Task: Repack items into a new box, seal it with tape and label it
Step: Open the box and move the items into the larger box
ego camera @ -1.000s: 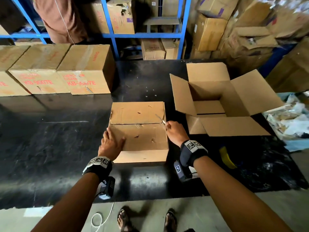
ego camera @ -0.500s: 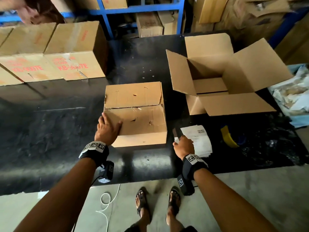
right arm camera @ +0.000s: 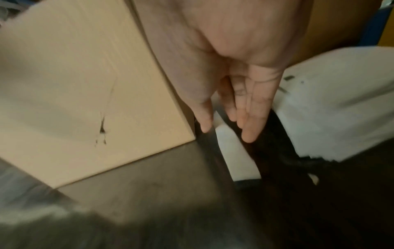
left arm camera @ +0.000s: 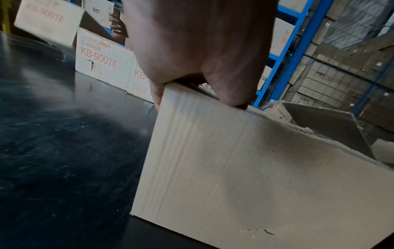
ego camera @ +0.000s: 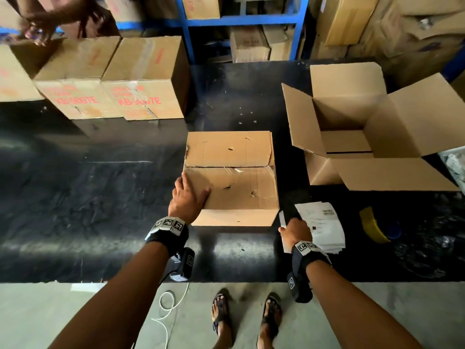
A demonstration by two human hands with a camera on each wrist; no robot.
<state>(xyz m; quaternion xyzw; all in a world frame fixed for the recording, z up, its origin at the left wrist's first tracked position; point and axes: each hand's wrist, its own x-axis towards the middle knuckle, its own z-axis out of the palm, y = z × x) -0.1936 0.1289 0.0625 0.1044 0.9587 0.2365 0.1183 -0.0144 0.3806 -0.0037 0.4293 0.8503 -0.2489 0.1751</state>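
The left hand (ego camera: 188,197) lies flat on the near-left corner of the old box (ego camera: 230,177), fingers spread over the top flap and the thumb down the left edge — a steadying press, not a grasp, probably there to keep the box from sliding while its lid is dealt with. The tape along the centre seam, just beyond those fingertips, looks slit, though the flaps are not yet lifted. The right hand (ego camera: 295,231) sits just right of the box's near corner, over the edge of the papers (ego camera: 320,226); a dark slim thing (ego camera: 289,212) pokes out ahead of it on the table (ego camera: 100,197). From the wrist view the fingers (right arm camera: 253,107) run nearly straight beside a grey blade-like strip (right arm camera: 213,151), so the hand seems to be letting go of a cutter rather than clutching it — I cannot tell for certain. The new box (ego camera: 372,137) stands farther right of that hand, all flaps splayed, handy for moving goods straight across. Opening the old box is likely next; packing, taping and labelling all remain.
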